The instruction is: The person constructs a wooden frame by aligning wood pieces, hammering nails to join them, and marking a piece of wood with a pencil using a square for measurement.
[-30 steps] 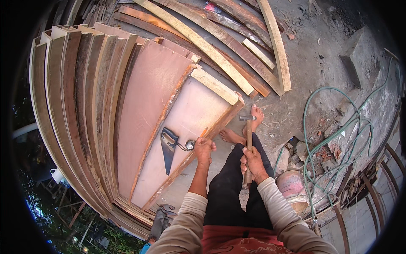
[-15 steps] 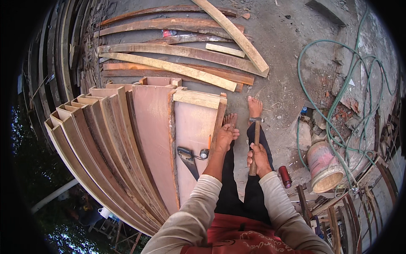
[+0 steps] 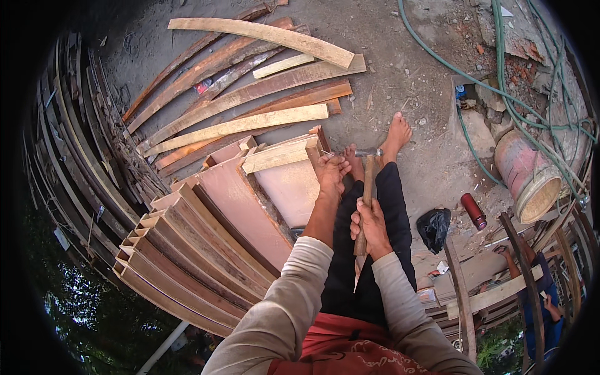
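My right hand (image 3: 373, 226) is closed around the wooden handle of a hammer (image 3: 367, 181), whose metal head is up beside my left foot. Fingers pinched, my left hand (image 3: 333, 175) is at the near right corner of a wooden-framed plywood panel (image 3: 289, 190). A thin nail (image 3: 327, 154) shows at its fingertips, by the end of the pale crosspiece (image 3: 278, 156). Only a small dark part of the handsaw (image 3: 298, 230) shows on the panel, next to my left forearm.
More framed panels (image 3: 206, 250) stand stacked to the left. Loose boards (image 3: 250, 94) lie on the ground ahead. To the right are a red bottle (image 3: 473, 211), a black plastic bag (image 3: 434, 229), a bucket (image 3: 528, 175) and a green hose (image 3: 437, 62). Another person (image 3: 550, 300) is at the lower right.
The view has turned, bringing the black bag and another person into sight. My left hand has come closer to the crosspiece's end, and the hammer head is nearer to it.
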The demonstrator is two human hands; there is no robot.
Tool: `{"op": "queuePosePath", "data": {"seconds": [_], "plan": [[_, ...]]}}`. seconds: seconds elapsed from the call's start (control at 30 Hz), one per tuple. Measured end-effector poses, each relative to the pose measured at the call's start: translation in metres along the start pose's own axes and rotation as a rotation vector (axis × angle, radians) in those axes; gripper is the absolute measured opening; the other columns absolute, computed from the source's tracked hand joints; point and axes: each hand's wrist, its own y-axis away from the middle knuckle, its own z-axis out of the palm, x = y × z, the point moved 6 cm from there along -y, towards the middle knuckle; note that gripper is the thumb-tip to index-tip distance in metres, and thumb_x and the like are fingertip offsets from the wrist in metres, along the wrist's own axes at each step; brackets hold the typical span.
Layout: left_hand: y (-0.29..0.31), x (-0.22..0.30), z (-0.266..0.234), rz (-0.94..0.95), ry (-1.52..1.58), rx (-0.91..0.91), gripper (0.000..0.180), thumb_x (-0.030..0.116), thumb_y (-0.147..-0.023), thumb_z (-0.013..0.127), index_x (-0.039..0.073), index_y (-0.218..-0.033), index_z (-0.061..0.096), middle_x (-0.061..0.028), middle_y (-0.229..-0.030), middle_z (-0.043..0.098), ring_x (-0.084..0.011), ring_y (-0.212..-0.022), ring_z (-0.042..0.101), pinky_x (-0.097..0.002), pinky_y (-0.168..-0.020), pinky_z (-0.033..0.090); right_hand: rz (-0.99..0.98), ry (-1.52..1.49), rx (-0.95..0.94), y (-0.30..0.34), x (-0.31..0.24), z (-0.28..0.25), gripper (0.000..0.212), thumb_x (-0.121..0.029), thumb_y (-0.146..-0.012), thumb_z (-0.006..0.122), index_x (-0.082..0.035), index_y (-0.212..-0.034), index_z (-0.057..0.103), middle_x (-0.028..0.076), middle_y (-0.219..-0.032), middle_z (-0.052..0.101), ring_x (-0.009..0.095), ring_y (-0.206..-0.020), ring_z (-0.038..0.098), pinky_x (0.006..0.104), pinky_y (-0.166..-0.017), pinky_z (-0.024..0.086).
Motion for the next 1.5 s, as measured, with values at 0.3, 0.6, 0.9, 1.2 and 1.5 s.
{"op": "queuePosePath", "data": {"seconds": [0.3, 0.6, 0.9, 1.2, 1.5], "plan": [[-0.001, 0.013, 0.0, 0.037, -0.074, 0.008, 0.016, 0.013, -0.1, 0.061, 0.0, -0.105, 0.053, -0.0147, -0.089, 0.067, -0.0276, -0.079, 0.072, -0.0376, -0.069, 0.064, 0.034, -0.044, 0.037, -0.017, 0.019, -0.009, 0.023, -0.03, -0.104, 0.058, -0.014, -0.115, 0.046, 0.001, -0.073, 0.051, 0.011, -0.047, 0.049, 0.0295, -0.041, 0.045], [-0.003, 0.021, 0.007, 0.027, -0.069, 0.072, 0.016, 0.012, -0.102, 0.057, -0.003, -0.104, 0.058, -0.0176, -0.095, 0.069, -0.0312, -0.088, 0.074, -0.0384, -0.074, 0.065, 0.008, -0.017, 0.013, -0.018, 0.008, 0.0, 0.023, -0.027, -0.105, 0.056, -0.012, -0.118, 0.046, 0.001, -0.072, 0.051, 0.011, -0.047, 0.049, 0.0287, -0.042, 0.044], [-0.008, 0.022, 0.011, 0.007, 0.014, 0.097, 0.021, 0.01, -0.102, 0.054, -0.01, -0.109, 0.057, -0.0207, -0.1, 0.068, -0.0341, -0.094, 0.073, -0.0424, -0.08, 0.066, -0.022, -0.01, 0.018, -0.017, -0.005, -0.003, 0.023, -0.027, -0.105, 0.056, -0.011, -0.12, 0.047, 0.001, -0.072, 0.051, 0.01, -0.046, 0.049, 0.0285, -0.04, 0.044], [-0.01, 0.019, 0.018, -0.012, 0.111, 0.14, 0.032, 0.012, -0.104, 0.052, -0.014, -0.123, 0.051, -0.0222, -0.115, 0.063, -0.0356, -0.106, 0.07, -0.0444, -0.088, 0.063, -0.195, -0.18, 0.055, -0.012, -0.033, -0.01, 0.03, -0.028, -0.107, 0.055, -0.011, -0.129, 0.045, 0.003, -0.075, 0.051, 0.011, -0.048, 0.05, 0.029, -0.043, 0.047], [-0.032, 0.016, 0.012, -0.069, 0.121, 0.096, 0.04, 0.014, -0.107, 0.045, -0.01, -0.138, 0.037, -0.0253, -0.131, 0.056, -0.039, -0.13, 0.056, -0.0518, -0.101, 0.056, -0.049, 0.081, -0.045, -0.032, -0.007, 0.019, 0.025, -0.032, -0.107, 0.054, -0.012, -0.121, 0.047, 0.0, -0.07, 0.048, 0.01, -0.045, 0.047, 0.0283, -0.039, 0.044]]}}
